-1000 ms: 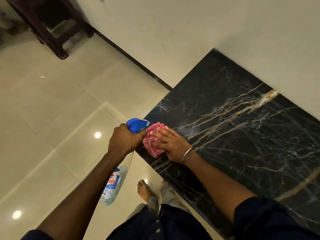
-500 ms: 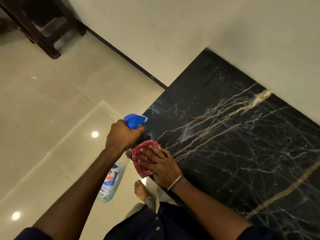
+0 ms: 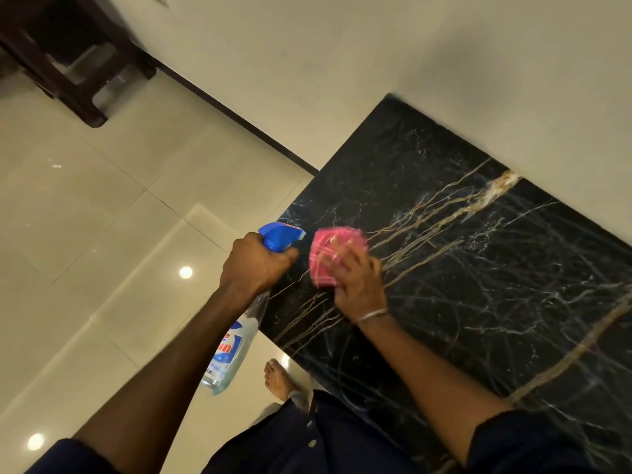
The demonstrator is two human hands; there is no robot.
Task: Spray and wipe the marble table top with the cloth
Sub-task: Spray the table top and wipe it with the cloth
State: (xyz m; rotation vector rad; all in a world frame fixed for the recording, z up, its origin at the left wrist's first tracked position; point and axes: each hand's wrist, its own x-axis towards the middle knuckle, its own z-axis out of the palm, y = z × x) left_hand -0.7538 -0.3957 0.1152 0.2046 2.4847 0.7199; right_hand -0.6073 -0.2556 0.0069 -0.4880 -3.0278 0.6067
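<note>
The black marble table top with gold and white veins fills the right side and stands against the wall. My right hand presses a pink checked cloth flat on the marble near its left end; the cloth is blurred by motion. My left hand grips the neck of a clear spray bottle with a blue trigger head, held over the table's left edge, nozzle towards the marble. White specks lie on the marble farther right.
A cream wall runs behind the table with a dark skirting line. Glossy beige floor tiles spread to the left. A dark wooden piece of furniture stands at the top left. My bare foot is by the table's front edge.
My right hand has slid the cloth from the table's front-left edge inward and up onto the marble. The bottle in my left hand has stayed about where it was.
</note>
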